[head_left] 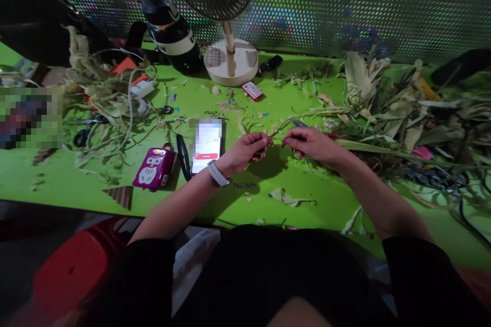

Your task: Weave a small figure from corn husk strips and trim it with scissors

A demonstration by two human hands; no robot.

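Note:
My left hand [249,150], with a pale watch strap at its wrist, is closed in a pinch over the green table. A thin dried plant stem [282,126] starts at its fingertips and runs up to the right. A short gap away, my right hand [310,144] is also closed, thumb against fingers. What it pinches, if anything, is too small to make out. A dark, slim pen-like thing [299,123] shows just behind the right hand's knuckles; whether the two touch I cannot tell. Below the hands lies a withered leaf scrap [291,197].
A lit phone [207,145] and a purple socket block [154,168] lie by my left forearm. A fan [231,69], a black bottle [174,36] and a small red-and-white box [252,91] are behind. Dried plant heaps [406,107] spread on both sides, with scissors [81,137] at left.

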